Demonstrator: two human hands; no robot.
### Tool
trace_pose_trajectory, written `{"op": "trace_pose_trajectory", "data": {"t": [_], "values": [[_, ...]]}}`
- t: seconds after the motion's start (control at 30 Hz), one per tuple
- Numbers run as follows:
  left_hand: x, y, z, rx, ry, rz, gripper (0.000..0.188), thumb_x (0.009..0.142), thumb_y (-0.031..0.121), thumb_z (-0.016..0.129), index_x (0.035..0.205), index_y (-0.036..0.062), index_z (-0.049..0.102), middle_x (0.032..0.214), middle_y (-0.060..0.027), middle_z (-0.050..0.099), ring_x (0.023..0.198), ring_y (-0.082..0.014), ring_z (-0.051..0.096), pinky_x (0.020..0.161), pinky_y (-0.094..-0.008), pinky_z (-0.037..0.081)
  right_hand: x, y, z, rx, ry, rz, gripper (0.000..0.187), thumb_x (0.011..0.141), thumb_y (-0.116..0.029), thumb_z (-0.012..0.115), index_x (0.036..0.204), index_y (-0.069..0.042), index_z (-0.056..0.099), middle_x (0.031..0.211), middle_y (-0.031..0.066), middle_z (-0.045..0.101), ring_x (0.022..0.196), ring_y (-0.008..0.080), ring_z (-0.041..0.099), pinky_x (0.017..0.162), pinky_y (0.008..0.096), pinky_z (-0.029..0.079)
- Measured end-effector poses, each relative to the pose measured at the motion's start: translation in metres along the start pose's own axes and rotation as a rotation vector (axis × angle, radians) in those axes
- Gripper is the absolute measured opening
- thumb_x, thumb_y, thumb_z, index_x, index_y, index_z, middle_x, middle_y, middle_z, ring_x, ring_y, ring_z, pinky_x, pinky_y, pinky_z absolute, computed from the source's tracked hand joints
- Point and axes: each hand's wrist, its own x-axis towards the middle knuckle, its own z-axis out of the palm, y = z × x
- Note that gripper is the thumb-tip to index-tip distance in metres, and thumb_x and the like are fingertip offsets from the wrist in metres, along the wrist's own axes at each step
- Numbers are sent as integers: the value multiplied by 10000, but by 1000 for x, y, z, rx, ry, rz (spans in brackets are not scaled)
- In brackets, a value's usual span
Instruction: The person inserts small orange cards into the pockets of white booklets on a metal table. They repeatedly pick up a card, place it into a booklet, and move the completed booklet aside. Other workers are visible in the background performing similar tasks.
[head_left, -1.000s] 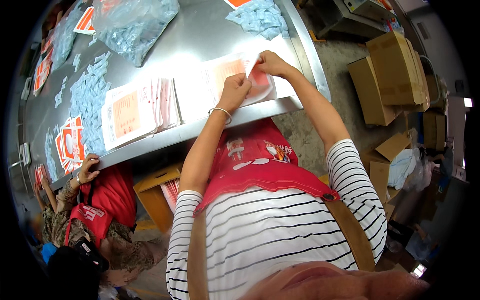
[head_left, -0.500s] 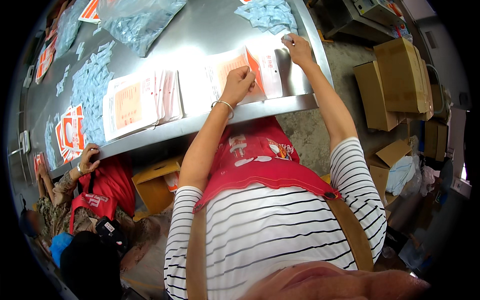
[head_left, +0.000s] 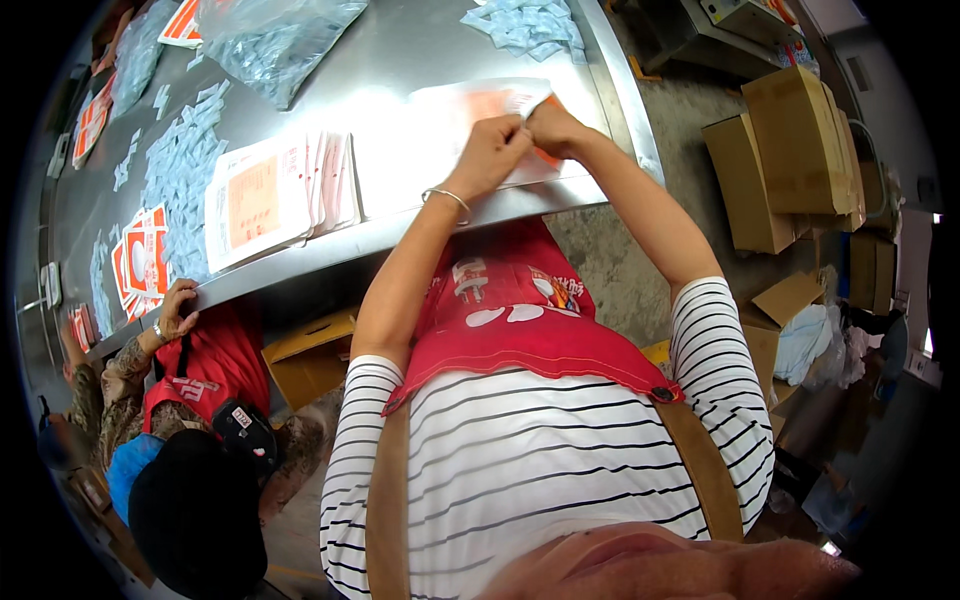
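Observation:
A flat white-and-orange pouch [head_left: 480, 103] lies near the front edge of the steel table, blurred by motion. My left hand [head_left: 488, 158] is closed at its right part, thumb and fingers pinching the edge of the pouch. Right beside it, my right hand [head_left: 556, 130] is curled against the lifted orange-and-white edge of the pouch. Its fingertips are hidden there, so what they hold cannot be seen. Beyond both hands lies a pile of small pale-blue packets [head_left: 525, 25].
Left of my arms sits a stack of similar pouches [head_left: 265, 200]. More blue packets [head_left: 180, 165] and a big clear plastic bag [head_left: 275, 40] lie on the steel table [head_left: 385, 190]. A co-worker's hand [head_left: 177, 308] rests at the edge. Cardboard boxes [head_left: 800, 150] stand right.
My right hand has come left and nearer from beside the blue pile, where it pinched a small packet, to the pouch. The pouch's right edge is now lifted between my hands.

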Motion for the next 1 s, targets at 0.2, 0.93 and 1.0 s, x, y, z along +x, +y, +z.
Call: {"op": "trace_pose_trajectory", "data": {"t": [0.2, 0.93, 1.0], "values": [[-15, 41, 2, 339, 182, 186, 237, 784, 103, 504, 615, -29, 404, 501, -103, 374, 469, -145, 342, 454, -296, 316, 26, 24, 4, -174, 119, -180, 357, 778, -133, 497, 1116, -21, 477, 1048, 146, 526, 917, 229, 510, 807, 322, 408], [-69, 134, -113, 819, 1038, 720, 38, 663, -50, 533, 662, -29, 502, 974, -183, 590, 900, -341, 537, 769, -379, 431, -120, -132, 76, -258, -79, -913, 433, 828, 34, 431, 1257, 18, 378, 1196, 186, 489, 1140, 277, 448, 965, 337, 357], [-71, 148, -130, 760, 1126, 1052, 91, 668, -52, 529, 613, -18, 465, 992, -187, 592, 911, -341, 538, 777, -380, 429, -121, -129, 64, -212, -135, -884, 410, 856, 28, 408, 1264, 36, 367, 1230, 168, 472, 1166, 244, 441, 975, 349, 367]]}}
